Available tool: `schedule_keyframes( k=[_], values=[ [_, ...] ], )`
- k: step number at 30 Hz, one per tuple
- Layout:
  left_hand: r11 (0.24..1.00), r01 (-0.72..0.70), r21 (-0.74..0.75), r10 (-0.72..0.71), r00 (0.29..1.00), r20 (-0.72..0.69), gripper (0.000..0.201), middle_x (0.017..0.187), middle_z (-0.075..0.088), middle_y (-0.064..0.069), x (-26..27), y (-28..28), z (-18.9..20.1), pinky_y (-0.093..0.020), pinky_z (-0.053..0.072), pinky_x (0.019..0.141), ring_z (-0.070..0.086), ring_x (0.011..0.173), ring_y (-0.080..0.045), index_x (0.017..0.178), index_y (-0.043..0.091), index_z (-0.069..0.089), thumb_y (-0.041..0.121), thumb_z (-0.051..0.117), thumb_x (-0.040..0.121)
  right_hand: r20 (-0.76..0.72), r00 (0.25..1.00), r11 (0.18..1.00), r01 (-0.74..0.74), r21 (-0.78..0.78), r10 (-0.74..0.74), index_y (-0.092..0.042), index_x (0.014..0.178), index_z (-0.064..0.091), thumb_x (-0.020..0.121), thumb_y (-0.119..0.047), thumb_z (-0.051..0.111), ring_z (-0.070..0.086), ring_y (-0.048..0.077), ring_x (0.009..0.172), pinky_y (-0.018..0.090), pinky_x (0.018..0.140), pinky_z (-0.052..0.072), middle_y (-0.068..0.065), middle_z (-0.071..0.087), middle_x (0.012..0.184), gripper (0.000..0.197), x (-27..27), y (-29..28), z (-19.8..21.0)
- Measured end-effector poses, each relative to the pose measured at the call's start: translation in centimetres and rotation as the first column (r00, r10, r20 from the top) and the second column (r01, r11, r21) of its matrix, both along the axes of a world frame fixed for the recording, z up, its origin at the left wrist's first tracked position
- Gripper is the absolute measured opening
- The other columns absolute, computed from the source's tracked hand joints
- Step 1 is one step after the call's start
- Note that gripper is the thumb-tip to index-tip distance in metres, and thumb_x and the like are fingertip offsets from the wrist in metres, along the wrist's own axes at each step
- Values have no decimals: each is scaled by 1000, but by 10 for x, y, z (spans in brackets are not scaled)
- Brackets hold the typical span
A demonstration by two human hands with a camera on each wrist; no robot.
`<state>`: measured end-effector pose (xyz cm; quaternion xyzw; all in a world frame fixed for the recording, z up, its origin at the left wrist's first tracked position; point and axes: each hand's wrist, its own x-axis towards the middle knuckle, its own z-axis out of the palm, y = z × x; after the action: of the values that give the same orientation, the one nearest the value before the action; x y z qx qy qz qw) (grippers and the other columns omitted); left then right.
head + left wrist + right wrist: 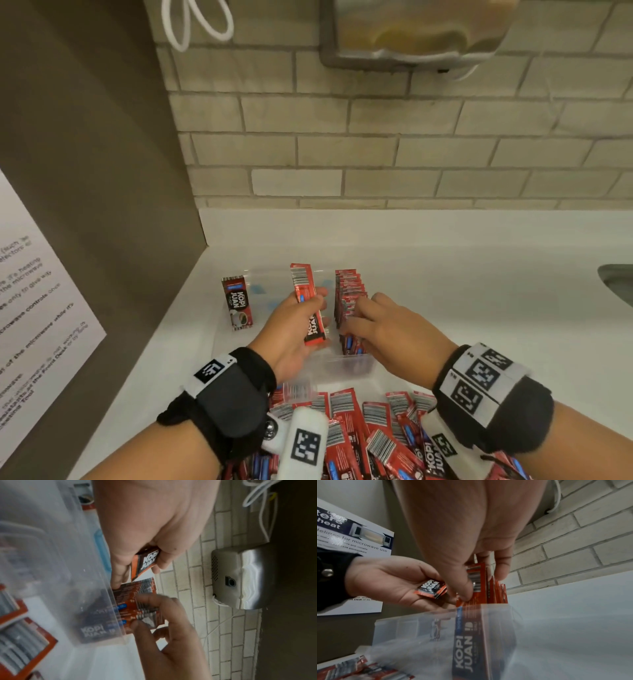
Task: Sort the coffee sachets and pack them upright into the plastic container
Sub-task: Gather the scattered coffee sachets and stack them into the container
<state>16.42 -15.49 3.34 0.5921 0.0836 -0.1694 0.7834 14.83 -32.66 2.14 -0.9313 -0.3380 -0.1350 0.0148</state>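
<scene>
A clear plastic container (346, 366) stands on the white counter. A row of upright red sachets (347, 294) fills its right side. My right hand (363, 318) reaches into it, thumb and fingers pinching the near end of that row (477, 577). My left hand (303, 315) hovers over the container's middle and grips a few Kopi Juan sachets (308, 305), seen in the left wrist view as held sachets (145, 563). One sachet (237, 303) stands alone against the container's left wall. A loose sachet pile (370, 431) lies in front, partly hidden by my wrists.
A brown side panel with a microwave notice (37, 308) closes off the left. The brick wall (376, 154) carries a steel wall unit (411, 31) and a white cable (195, 24). A sink edge (616, 284) shows at the far right.
</scene>
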Motion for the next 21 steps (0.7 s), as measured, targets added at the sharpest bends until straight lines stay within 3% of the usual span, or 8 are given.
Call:
schedule_keyframes(
  k=[3,6,9,12,14,16,19,21],
  values=[
    [994,1,-110,-6,999,-41,25,88,65,-3,1,-7,2,-28,51,49,65,67,-14,121,16,59,17,46,100,36,999,1000,7,9,-7,-25,97,64,54,-14,84,56,12,76,21,50,47,-8,61,89,49,-1,2,1],
    [977,-16,-213,-1,997,-79,27,68,68,-2,1,-12,1,-27,51,44,65,48,-13,124,15,56,16,45,100,67,997,999,32,-21,-30,-23,100,63,56,-14,83,55,16,83,26,55,52,-5,61,97,48,-3,-1,-1],
    [953,-42,-299,7,993,-118,29,67,69,-5,1,-14,0,-33,53,48,68,56,-20,127,18,55,17,45,100,64,994,996,86,25,-87,-22,114,58,59,-14,79,55,21,95,31,65,55,0,57,114,59,-8,-3,0],
    [938,-63,-340,13,989,-147,30,76,70,-9,1,-16,-1,-42,54,59,68,70,-27,128,20,53,18,44,100,-51,986,974,165,157,-159,-24,134,38,69,-18,73,42,20,114,32,88,50,1,43,132,74,-13,-6,0],
    [931,-76,-356,21,987,-157,32,89,67,-12,1,-18,-2,-46,53,66,66,79,-30,131,19,51,17,44,100,-221,957,909,255,329,-189,-26,143,22,80,-24,67,26,8,120,25,101,35,-5,29,140,78,-16,-8,-3],
    [926,-79,-370,20,987,-161,29,100,67,-9,1,-21,-4,-45,52,67,68,75,-28,127,18,53,17,45,99,-407,894,805,377,458,-187,-26,146,12,83,-26,66,22,5,123,20,103,26,-7,23,142,82,-19,-6,-6],
    [931,-28,-364,-25,990,-141,17,95,72,-17,-2,-23,-4,-42,53,68,72,73,-26,109,18,61,19,49,97,-576,801,678,516,523,-164,-25,146,8,82,-26,68,24,13,135,33,110,31,-6,20,147,88,-22,-2,-13],
    [938,-39,-345,-6,992,-128,16,88,72,-11,-2,-23,-2,-38,54,66,72,77,-23,107,17,62,19,50,96,-608,777,652,547,525,-163,-25,146,8,81,-28,70,24,13,136,37,111,31,-6,19,148,91,-24,-3,-15]
  ],
)
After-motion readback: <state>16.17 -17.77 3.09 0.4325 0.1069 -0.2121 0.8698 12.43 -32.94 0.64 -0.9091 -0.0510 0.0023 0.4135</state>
